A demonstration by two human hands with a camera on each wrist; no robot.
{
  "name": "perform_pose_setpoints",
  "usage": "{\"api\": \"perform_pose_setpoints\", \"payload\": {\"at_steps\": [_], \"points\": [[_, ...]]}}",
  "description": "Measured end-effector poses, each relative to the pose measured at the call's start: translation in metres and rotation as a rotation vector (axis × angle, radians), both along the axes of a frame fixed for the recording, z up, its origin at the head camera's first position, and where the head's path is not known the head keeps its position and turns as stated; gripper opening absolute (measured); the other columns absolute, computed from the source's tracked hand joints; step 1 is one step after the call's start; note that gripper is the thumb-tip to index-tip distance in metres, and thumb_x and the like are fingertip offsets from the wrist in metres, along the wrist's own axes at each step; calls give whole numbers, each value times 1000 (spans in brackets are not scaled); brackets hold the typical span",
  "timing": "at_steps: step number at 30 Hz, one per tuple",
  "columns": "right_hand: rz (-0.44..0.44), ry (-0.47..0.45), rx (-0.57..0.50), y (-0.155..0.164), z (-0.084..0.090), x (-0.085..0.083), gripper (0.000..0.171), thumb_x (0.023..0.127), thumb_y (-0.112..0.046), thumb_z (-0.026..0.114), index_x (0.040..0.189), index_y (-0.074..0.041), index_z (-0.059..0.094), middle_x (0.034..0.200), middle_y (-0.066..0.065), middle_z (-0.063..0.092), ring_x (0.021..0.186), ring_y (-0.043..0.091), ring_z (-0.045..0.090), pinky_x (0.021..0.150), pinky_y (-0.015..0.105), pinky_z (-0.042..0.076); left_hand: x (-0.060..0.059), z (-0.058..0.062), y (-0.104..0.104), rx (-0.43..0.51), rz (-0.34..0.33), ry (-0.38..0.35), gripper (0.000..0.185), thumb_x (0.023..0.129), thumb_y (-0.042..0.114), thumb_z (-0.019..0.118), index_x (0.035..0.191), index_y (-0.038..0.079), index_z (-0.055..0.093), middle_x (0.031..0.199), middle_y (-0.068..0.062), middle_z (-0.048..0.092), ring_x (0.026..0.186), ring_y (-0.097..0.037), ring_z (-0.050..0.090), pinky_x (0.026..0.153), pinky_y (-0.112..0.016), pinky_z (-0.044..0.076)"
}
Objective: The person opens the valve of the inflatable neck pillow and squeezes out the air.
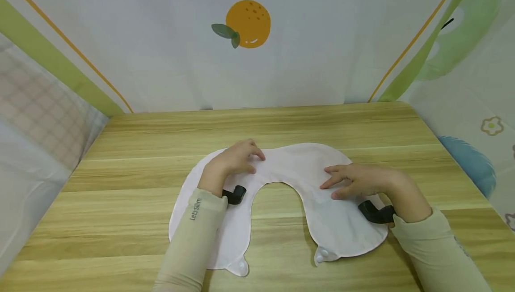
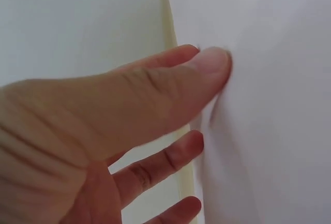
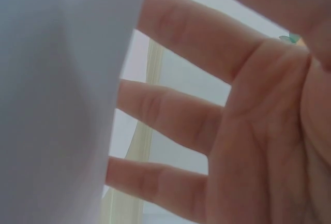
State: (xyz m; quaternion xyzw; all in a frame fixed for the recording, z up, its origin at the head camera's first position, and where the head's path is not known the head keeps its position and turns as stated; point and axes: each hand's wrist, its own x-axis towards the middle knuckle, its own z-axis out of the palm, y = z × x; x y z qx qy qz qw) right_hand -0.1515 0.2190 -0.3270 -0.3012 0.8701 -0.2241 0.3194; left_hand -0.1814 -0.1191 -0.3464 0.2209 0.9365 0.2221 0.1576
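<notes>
A pale pinkish-white, U-shaped cloth bib (image 1: 291,162) lies flat on the wooden table, its opening facing the person. Each of its two near ends has a small tab with round snaps (image 1: 324,253). My left hand (image 1: 236,158) rests on the bib's upper left part; in the left wrist view its thumb (image 2: 212,61) touches the cloth beside a small crease. On the right side of the bib, my right hand (image 1: 360,180) lies with fingers spread and fingertips on the fabric. In the right wrist view, the cloth's surface (image 3: 57,100) hides those fingertips.
The wood-grain table (image 1: 132,175) extends around the bib. Behind it hangs a white curtain (image 1: 314,59) with a printed orange, and printed cloth also hangs at both sides. Black wrist cameras (image 1: 235,195) sit close above the bib.
</notes>
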Motion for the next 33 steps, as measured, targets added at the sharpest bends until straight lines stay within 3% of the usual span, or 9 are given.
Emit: {"api": "perform_pose_setpoints", "payload": {"at_steps": [11, 19, 21, 27, 33], "points": [[18, 40, -4, -1, 1, 0, 38, 94, -38, 66, 129, -23, 68, 157, 21, 37, 145, 48, 30, 109, 57, 40, 3, -1, -6, -32, -15, 11, 38, 83, 3, 75, 120, 10, 71, 125, -10, 59, 126, -31, 50, 110, -43, 42], [127, 341, -61, -7, -2, -10, 42, 97, -31, 64, 136, -15, 62, 150, 22, 47, 138, 46, 42, 108, 62, 39, 6, -5, 1, -1, -146, 87, 31, 90, 11, 70, 121, 11, 70, 127, -6, 61, 127, -28, 50, 110, -43, 42], [155, 378, -71, -10, -6, -14, 43, 98, -31, 63, 138, -17, 60, 151, 19, 46, 139, 44, 42, 110, 61, 38, 7, -7, 4, 0, -182, 99, 29, 92, 13, 69, 121, 11, 70, 127, -4, 61, 127, -27, 50, 109, -42, 42], [200, 380, -71, -19, -25, -21, 45, 99, -36, 60, 143, -28, 55, 159, 15, 37, 147, 38, 33, 115, 60, 33, 7, -7, 7, -39, -233, 115, 34, 90, 10, 71, 123, 10, 68, 136, -7, 58, 132, -27, 49, 112, -43, 42], [225, 371, -80, -27, -35, -22, 44, 99, -35, 60, 142, -33, 55, 162, 18, 30, 147, 48, 25, 115, 67, 26, 9, -6, 1, -79, -228, 107, 38, 88, 8, 72, 126, 8, 67, 144, -11, 54, 137, -29, 48, 116, -43, 38]]}}
